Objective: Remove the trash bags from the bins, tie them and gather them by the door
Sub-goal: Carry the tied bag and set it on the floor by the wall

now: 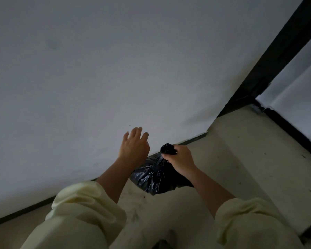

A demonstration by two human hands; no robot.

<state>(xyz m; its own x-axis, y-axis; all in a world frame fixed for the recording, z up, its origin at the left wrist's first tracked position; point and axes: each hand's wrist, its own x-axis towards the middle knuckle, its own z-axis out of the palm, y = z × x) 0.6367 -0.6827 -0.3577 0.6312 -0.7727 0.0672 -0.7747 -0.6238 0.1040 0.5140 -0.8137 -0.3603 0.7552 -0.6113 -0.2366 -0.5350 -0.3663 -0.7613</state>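
Head view: R hand (180, 159) gripped gathered neck of black trash bag (156, 178), bag low beside white wall (97, 69), over floor (241, 150). L hand (134, 147) open, fingers spread, holding nothing.

A pale wall (97, 69) fills nine to twelve o'clock. A dark baseboard (22, 211) edges it at eight o'clock. Speckled cream floor (250, 150) lies at four o'clock.

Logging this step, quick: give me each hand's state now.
Left hand: open, fingers spread, holding nothing.
Right hand: gripping the neck of the black trash bag.
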